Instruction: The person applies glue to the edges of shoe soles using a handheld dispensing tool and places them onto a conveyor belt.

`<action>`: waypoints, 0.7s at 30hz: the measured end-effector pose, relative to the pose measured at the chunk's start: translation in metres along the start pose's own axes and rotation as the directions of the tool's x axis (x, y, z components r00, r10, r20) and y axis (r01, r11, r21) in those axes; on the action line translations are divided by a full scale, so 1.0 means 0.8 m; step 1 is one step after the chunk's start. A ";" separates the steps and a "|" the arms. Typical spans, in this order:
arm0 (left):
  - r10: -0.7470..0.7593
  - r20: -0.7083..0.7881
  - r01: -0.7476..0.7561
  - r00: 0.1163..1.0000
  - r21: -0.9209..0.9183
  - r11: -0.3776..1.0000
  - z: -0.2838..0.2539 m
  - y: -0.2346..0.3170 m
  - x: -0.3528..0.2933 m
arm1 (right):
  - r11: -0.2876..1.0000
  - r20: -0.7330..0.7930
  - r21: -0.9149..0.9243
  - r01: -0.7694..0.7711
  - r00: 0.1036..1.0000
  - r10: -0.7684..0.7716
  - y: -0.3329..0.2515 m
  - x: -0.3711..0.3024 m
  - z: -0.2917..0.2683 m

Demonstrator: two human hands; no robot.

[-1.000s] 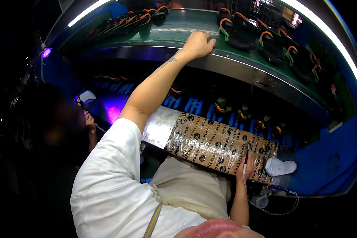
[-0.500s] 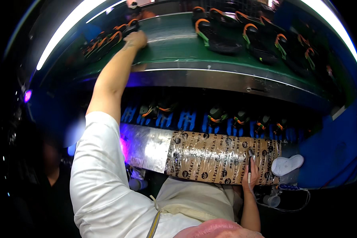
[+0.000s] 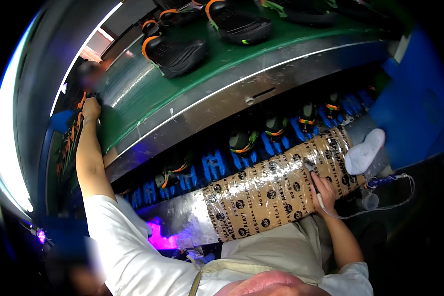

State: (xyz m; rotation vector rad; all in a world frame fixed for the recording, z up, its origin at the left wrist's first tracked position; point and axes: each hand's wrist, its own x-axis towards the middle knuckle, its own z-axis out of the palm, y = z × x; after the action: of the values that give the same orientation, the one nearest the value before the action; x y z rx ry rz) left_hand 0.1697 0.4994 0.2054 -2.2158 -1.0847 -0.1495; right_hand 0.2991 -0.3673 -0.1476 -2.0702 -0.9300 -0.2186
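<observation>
Your left hand (image 3: 92,109) is at a row of black, orange-trimmed shoes (image 3: 74,130) toward the green belt's (image 3: 133,106) left end; whether it grips one, I cannot tell. Your right hand (image 3: 324,192) holds a slim, dark, corded tool (image 3: 311,170) at the near edge of the brown, plastic-wrapped tabletop (image 3: 251,197). The shoes look light and springy; take the heel collar. The tool looks rigid; grasp mid-barrel.

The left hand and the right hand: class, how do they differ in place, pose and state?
The left hand is far out over the green belt; the right hand is close to the body, over the brown bench cover.
The right hand holds a pen-like tool; the left hand is by the orange-trimmed shoes, its grip unclear.
Both hands are bare.
</observation>
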 end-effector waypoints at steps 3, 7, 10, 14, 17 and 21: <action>0.115 -0.093 -0.119 0.989 -0.032 0.992 -0.051 0.049 -0.025 | 0.999 -0.062 0.019 0.028 0.998 -0.026 -0.002 0.001 0.000; 0.173 -0.143 -0.202 0.974 -0.219 0.955 -0.150 0.117 -0.095 | 1.000 -0.087 -0.002 0.023 0.996 -0.023 -0.001 -0.003 0.001; 0.195 -0.231 -0.276 0.953 -0.407 0.871 -0.233 0.149 -0.184 | 1.000 -0.093 -0.004 0.025 0.995 -0.026 0.000 -0.006 0.003; 0.230 -0.283 -0.364 0.931 -0.710 0.603 -0.316 0.161 -0.290 | 1.000 -0.075 0.007 0.011 0.997 -0.011 0.003 -0.010 0.004; -0.036 -0.031 -0.031 0.999 -0.999 0.010 -0.339 0.160 -0.319 | 0.999 -0.072 0.044 0.005 0.997 -0.002 0.004 -0.012 0.003; -0.266 -0.088 0.154 0.960 -0.627 0.763 -0.312 0.195 -0.317 | 0.998 -0.062 0.068 -0.003 0.998 0.007 0.009 -0.012 0.004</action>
State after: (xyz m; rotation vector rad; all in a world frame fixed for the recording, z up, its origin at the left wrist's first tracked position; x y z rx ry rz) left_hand 0.1644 0.1112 0.2265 -2.5621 -1.3173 -0.9012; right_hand 0.2962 -0.3726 -0.1585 -1.9925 -0.8831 -0.2439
